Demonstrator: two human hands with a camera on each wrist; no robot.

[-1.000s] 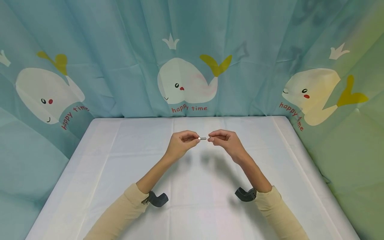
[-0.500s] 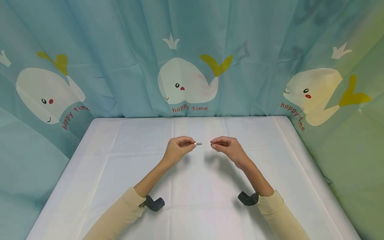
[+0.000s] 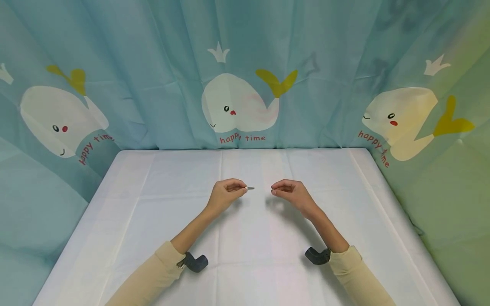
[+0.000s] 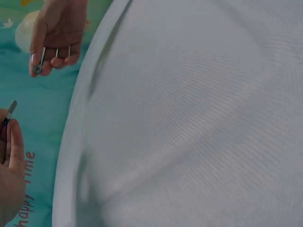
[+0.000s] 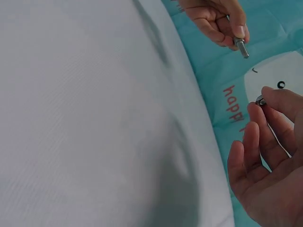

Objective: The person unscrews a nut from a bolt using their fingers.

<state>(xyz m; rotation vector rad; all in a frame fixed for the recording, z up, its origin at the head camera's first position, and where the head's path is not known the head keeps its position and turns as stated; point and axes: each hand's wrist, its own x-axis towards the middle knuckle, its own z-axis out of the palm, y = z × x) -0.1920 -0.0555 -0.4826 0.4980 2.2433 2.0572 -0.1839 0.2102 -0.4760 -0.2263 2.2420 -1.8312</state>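
Note:
My left hand (image 3: 225, 196) pinches a silver metal bolt (image 3: 250, 188) between thumb and fingertips. Its threaded shank sticks out to the right, and the head is partly covered by the fingers. Facing it, my right hand (image 3: 296, 196) pinches a small metal nut (image 5: 260, 100) between thumb and index finger. Seen from the left wrist, the nut (image 4: 38, 69) shows a round hole. The right hand's other fingers are bent loosely. A gap separates the bolt's tip from the nut, and both hands are above the table.
A white cloth covers the table (image 3: 245, 263). Behind it hangs a blue-green curtain (image 3: 172, 85) printed with whales, which also runs down both sides. A dark curved device (image 3: 197, 262) is strapped at the left wrist, and a similar device (image 3: 317, 256) at the right.
Both hands have come back toward the person and drawn apart. The gap between the bolt's tip and the right fingertips has widened. Each hand keeps its grip.

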